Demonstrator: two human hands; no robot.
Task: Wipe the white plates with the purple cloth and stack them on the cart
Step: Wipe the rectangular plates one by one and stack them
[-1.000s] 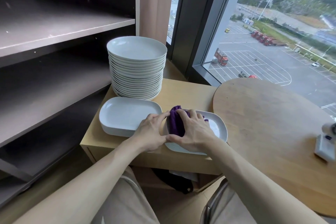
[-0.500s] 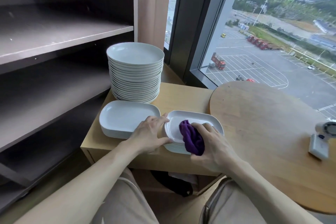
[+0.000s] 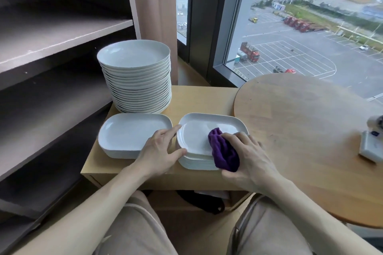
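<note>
A short stack of white rectangular plates (image 3: 199,130) sits at the front right of the wooden cart (image 3: 199,97). My right hand (image 3: 251,159) grips the bunched purple cloth (image 3: 224,151) against the near right part of the top plate. My left hand (image 3: 160,149) holds that plate's left rim, thumb at the near edge and forefinger stretched along the far edge. Another stack of white rectangular plates (image 3: 132,133) lies just to the left. Behind it stands a tall stack of round white plates (image 3: 136,74).
Dark shelves (image 3: 51,33) rise along the left. A round wooden table (image 3: 310,130) adjoins the cart on the right, with a small white device (image 3: 372,147) on its right side. A window (image 3: 310,16) lies beyond. A dark object (image 3: 201,202) sits under the cart top.
My right hand has drawn the purple cloth from the plate's middle towards its near right edge. My left hand has stayed on the plate's left rim. The view has tilted slightly.
</note>
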